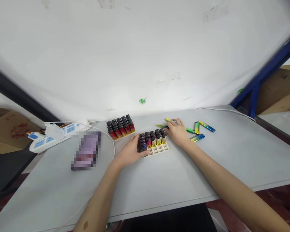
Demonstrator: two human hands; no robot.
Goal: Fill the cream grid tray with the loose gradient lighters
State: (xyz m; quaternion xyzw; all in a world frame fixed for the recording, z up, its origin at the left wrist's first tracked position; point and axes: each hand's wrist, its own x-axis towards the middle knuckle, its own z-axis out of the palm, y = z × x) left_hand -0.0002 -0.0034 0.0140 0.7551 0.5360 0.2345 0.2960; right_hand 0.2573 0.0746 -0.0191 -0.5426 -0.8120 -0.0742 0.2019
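Upright black-topped lighters [154, 140] stand in rows in a white tray [162, 149], whose front slots at the right hold none. My left hand [132, 149] is wrapped round the tray's left end, its thumb at the front beside a dark blue lighter [144, 147]. Behind and right of the tray, my right hand [177, 131] lies over loose lighters, fingers curled at a green one [161, 126]; its grip is partly hidden. A yellow lighter [168, 120] pokes out behind that hand. More loose lighters, green-yellow [197, 128] and blue-yellow [207, 126], lie to the right.
A second tray of red lighters [121, 128] stands at the back, left of centre. Farther left are a blurred purple object [87, 150], a white power strip [60, 133] and a white cable [114, 145]. The grey table [159, 183] meets a white wall behind.
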